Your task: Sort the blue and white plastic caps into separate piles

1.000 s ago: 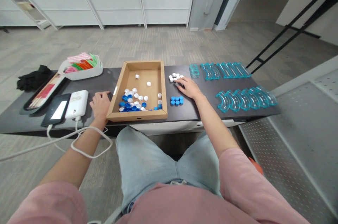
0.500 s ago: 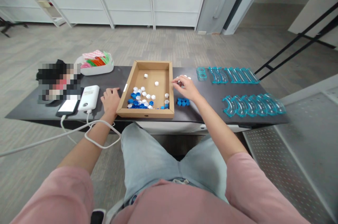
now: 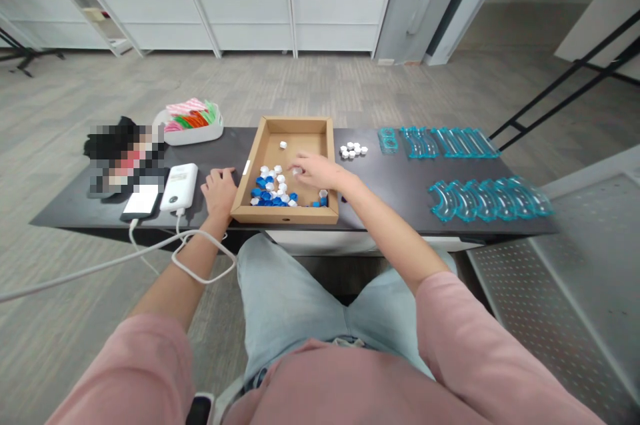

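Right hand (image 3: 319, 172) newly over 1 box (image 3: 265, 213)

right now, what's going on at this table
A person has the right hand inside a cardboard box of white and blue pieces, at a white piece; whether it is gripped is unclear. The left hand rests on the dark table beside the box. A group of white pieces sits right of the box, with clear teal parts farther right.
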Action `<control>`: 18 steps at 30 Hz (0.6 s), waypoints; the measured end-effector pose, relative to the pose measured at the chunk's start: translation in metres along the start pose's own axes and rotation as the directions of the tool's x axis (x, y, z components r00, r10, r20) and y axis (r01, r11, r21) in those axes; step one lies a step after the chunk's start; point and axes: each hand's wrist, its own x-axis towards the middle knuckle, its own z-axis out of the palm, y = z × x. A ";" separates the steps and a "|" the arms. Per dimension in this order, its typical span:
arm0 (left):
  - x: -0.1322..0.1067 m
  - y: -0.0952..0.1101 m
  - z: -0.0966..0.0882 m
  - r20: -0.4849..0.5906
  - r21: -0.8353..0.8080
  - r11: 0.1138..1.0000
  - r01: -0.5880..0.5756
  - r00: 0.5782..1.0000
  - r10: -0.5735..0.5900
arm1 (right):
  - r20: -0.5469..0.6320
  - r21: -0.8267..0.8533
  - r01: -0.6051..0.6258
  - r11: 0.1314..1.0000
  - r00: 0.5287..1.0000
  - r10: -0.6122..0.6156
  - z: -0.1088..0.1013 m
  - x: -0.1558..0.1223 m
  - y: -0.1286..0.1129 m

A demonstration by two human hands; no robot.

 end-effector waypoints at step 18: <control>0.003 0.002 0.006 -0.006 0.051 0.998 0.041 0.999 -0.041 | -0.449 0.136 -0.478 0.868 0.751 0.484 -0.009 -0.121 0.129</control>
